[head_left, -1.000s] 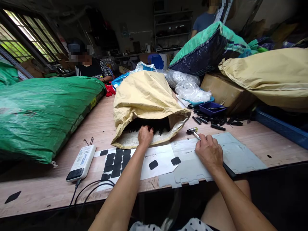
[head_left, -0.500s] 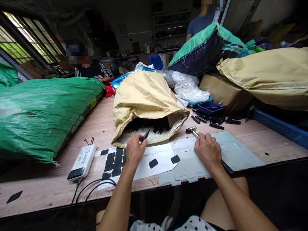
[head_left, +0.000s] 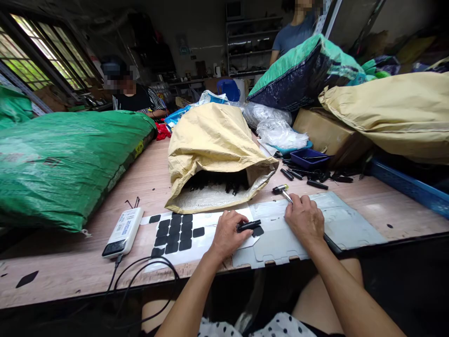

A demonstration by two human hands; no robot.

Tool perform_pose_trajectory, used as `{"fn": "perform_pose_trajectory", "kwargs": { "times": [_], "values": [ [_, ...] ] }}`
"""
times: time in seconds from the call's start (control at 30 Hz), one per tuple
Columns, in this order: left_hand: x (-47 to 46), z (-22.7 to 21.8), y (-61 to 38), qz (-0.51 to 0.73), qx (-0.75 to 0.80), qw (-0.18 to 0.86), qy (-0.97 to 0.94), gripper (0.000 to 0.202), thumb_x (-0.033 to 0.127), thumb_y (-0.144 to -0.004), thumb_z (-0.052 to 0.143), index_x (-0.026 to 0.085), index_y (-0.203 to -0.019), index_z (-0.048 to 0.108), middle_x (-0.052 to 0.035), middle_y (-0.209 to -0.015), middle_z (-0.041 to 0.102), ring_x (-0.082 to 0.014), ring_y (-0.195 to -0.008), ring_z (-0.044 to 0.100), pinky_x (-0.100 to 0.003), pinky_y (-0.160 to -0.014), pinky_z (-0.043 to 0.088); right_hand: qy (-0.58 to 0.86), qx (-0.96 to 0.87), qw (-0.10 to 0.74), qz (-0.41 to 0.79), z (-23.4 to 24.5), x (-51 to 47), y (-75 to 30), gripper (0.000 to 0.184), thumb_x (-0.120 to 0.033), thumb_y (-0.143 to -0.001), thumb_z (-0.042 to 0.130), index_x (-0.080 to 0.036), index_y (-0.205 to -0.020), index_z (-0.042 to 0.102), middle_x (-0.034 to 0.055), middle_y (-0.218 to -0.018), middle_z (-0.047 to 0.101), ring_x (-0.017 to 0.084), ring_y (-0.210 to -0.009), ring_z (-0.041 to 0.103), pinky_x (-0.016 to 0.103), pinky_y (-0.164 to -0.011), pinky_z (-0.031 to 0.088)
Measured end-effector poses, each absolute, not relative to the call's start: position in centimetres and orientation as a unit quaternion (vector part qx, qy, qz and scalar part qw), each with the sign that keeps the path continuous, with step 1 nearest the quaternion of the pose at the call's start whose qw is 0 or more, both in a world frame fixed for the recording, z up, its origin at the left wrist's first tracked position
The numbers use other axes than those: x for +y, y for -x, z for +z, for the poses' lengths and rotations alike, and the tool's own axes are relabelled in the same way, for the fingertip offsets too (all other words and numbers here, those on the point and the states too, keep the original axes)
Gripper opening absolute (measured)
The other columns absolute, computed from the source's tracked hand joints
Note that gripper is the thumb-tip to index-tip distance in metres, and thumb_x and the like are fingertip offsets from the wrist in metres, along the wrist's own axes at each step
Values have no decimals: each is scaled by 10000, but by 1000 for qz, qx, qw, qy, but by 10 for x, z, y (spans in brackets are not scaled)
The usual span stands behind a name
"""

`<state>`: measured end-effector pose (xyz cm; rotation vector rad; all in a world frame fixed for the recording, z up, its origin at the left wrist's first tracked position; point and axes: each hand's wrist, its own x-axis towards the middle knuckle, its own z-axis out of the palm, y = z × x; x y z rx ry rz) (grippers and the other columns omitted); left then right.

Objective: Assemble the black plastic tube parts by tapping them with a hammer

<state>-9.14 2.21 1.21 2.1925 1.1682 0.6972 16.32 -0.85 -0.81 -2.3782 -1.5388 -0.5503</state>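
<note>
My left hand (head_left: pixel 229 231) is closed on a short black pen-like piece (head_left: pixel 249 225), held just above the white sheet. Beneath and beside that hand lie black rounded square pads (head_left: pixel 174 232) in rows on the sheet, with a few loose ones. My right hand (head_left: pixel 304 218) grips a small hammer (head_left: pixel 280 188), its metal head pointing away and its dark handle end reaching back past my wrist. Under the hammer is a pale grey board (head_left: pixel 336 215). Beyond my hands a beige woven sack (head_left: pixel 213 135) lies with its mouth toward me, dark pieces inside.
A white power bank (head_left: pixel 123 232) with black cables sits on the left, beside a big green sack (head_left: pixel 70 164). Several black pieces (head_left: pixel 317 184) lie around a small purple tray (head_left: pixel 308 158) at right. A blue crate (head_left: pixel 410 185) stands further right. Two people are across the table.
My left hand has moved right and nearer, away from the sack's mouth, carrying the black pen-like piece over the sheet. My right hand and the hammer have stayed in place.
</note>
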Motion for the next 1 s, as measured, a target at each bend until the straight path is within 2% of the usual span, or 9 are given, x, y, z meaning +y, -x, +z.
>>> {"fn": "perform_pose_trajectory", "kwargs": {
  "times": [0.1,0.23,0.37,0.47,0.53,0.6,0.67,0.83,1.0],
  "values": [
    [24,8,90,261,436,277,-816,144,262,-792,808,244,-917,739,-11,-919,689,-220,-933,547,-353,-845,399,823,-529,129,-161,-7,-5,-166,323,-291,-978,477,-206,-1240,646,107,-1014,613,226,-883,528,332,-677,287],
    [25,6,90,255,436,287,-814,142,274,-799,812,251,-927,754,-10,-917,689,-220,-940,550,-349,-842,392,839,-518,157,-60,6,-3,-177,339,-318,-999,440,-226,-1235,665,107,-1085,652,230,-914,571,327,-676,322],
    [26,4,90,254,442,283,-812,164,303,-803,818,255,-946,755,-8,-934,690,-219,-949,552,-351,-847,385,833,-481,272,-12,26,-22,-177,365,-328,-1000,425,-222,-1261,658,102,-1196,682,222,-938,620,322,-708,398],
    [26,4,88,254,446,285,-809,171,309,-801,822,260,-950,753,-3,-953,697,-218,-960,555,-351,-855,380,770,-513,375,52,36,-48,-161,365,-363,-991,453,-199,-1256,644,96,-1137,711,217,-938,657,317,-768,478],
    [27,3,87,250,451,289,-807,169,300,-794,828,262,-943,757,2,-949,699,-215,-957,554,-348,-851,375,713,-565,400,110,36,-65,-144,380,-396,-1009,432,-209,-1271,635,92,-1093,715,212,-920,673,322,-801,519],
    [27,3,86,246,458,290,-804,169,293,-785,835,267,-937,764,5,-928,693,-211,-946,549,-344,-841,370,673,-610,400,121,32,-79,-126,366,-380,-1026,411,-222,-1256,648,98,-1125,706,220,-1031,672,334,-906,526],
    [27,3,85,245,462,287,-802,167,293,-782,837,273,-935,772,6,-913,686,-209,-939,544,-341,-836,364,667,-632,377,114,27,-88,-111,366,-339,-1043,380,-238,-1284,636,94,-1131,703,212,-1040,677,330,-928,529],
    [25,3,84,244,468,286,-800,149,296,-783,834,285,-922,783,11,-898,680,-205,-935,539,-336,-828,357,669,-658,341,52,15,-96,-95,380,-299,-1054,387,-263,-1378,582,65,-1063,696,185,-905,701,296,-829,551],
    [25,4,84,243,473,295,-794,176,281,-774,842,286,-938,779,11,-921,691,-213,-956,547,-338,-837,353,671,-674,307,23,13,-98,-94,362,-281,-1055,396,-262,-1351,603,45,-992,682,179,-860,704,286,-757,551]
  ]
}}
